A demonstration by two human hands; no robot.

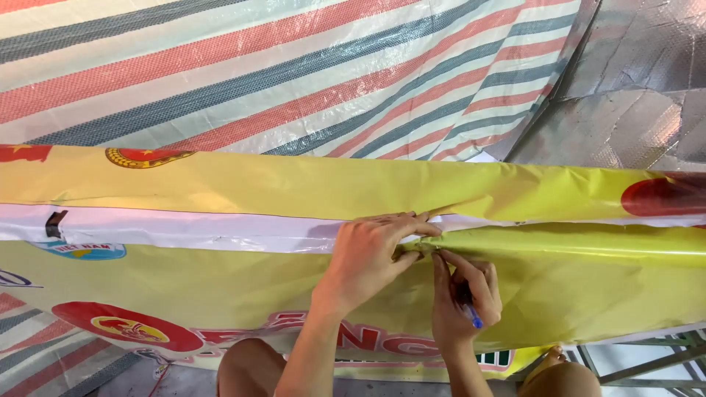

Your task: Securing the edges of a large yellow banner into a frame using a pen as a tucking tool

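Left hand [371,254] presses flat on yellow banner [220,279] fold; right hand [465,298], at 4 o'clock, grips a blue pen [473,316] while pinching the edge — sheet may tear if tugged.

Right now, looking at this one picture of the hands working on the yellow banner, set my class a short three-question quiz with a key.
1. True or false: the left hand lies flat on the white strip of the yellow banner.
2. Multiple choice: the right hand holds a) scissors b) a blue pen c) a tape roll.
3. Short answer: what lies behind the banner at the top of the view?

Key
1. True: its fingers rest where the strip meets the folded yellow edge.
2. b; only the pen's blue end shows below the fingers.
3. A striped tarpaulin in red, white and grey-blue, with a silvery sheet to its right.
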